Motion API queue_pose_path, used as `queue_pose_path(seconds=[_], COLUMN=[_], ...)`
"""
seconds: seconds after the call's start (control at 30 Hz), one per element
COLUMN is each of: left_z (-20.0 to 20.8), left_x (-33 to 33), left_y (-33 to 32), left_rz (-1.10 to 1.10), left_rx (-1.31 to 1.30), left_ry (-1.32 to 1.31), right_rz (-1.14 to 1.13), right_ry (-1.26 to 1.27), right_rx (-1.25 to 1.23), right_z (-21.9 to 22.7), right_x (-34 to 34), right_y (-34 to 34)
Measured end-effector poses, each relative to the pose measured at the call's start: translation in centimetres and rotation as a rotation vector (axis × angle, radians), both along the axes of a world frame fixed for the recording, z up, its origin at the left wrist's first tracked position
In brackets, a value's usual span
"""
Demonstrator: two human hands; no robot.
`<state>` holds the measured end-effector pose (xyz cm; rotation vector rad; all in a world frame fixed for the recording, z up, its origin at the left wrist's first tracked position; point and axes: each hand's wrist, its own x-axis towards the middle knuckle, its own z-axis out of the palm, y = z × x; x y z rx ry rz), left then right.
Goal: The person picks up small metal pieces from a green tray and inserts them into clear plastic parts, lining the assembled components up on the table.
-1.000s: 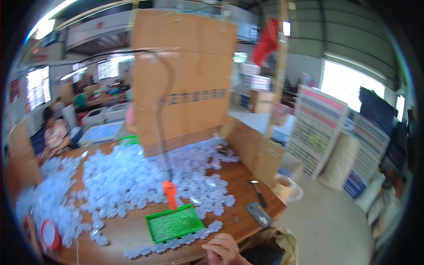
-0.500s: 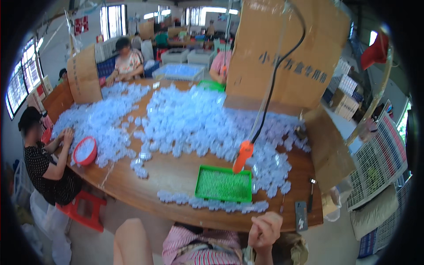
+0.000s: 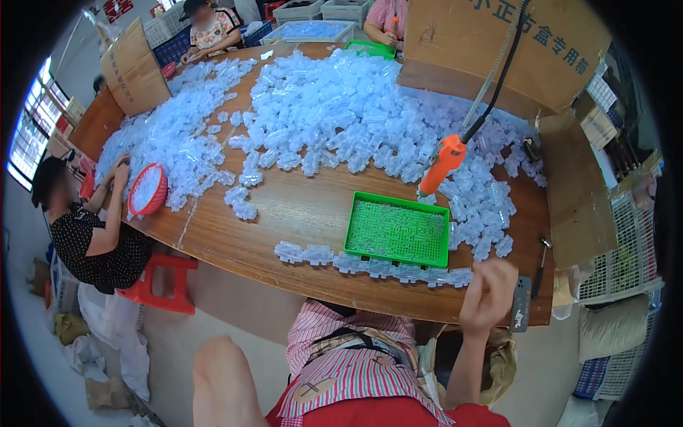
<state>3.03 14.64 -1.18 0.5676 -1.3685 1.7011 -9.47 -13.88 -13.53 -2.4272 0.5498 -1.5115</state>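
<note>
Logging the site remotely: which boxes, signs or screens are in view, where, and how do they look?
Big cardboard box: table's far right, brown, dark print.
Smaller cardboard box: far left table edge, brown, open.
Phone: near edge by the right hand, dark, flat.
Wall sign: top left, white with red marks.

We see long wooden table (image 3: 284,213), rounded near edge. Huge heap of clear pale-blue plastic pieces (image 3: 334,114) covers its far half. Green perforated tray (image 3: 397,230) lies near front edge, row of clear pieces (image 3: 370,265) just before it. Orange handheld tool (image 3: 442,162) on cable stands tip-down beside tray. Red basket (image 3: 147,191) at left edge. Dark phone (image 3: 521,304) at right front corner. Large cardboard box (image 3: 498,43) at far right.
</note>
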Motion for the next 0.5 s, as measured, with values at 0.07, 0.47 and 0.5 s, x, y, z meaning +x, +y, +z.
queue_pose_path(seconds=[0.07,0.47,0.5], left_z=[-3.3,-24.9,-25.1], left_x=[2.5,13.4,13.9], left_y=[-2.3,-6.9,-7.1], left_rz=[-0.23,0.744,0.732], left_rx=[0.029,1.552,1.618], left_ry=[-0.097,1.272,1.222], right_rz=[-0.012,-0.15,-0.17], right_ry=[-0.013,0.138,0.133], right_rx=[0.204,0.588,0.598], right_z=[-0.7,-3.9,-4.8], right_x=[1.6,-0.6,-1.8], right_y=[-3.5,-8.3,-8.1])
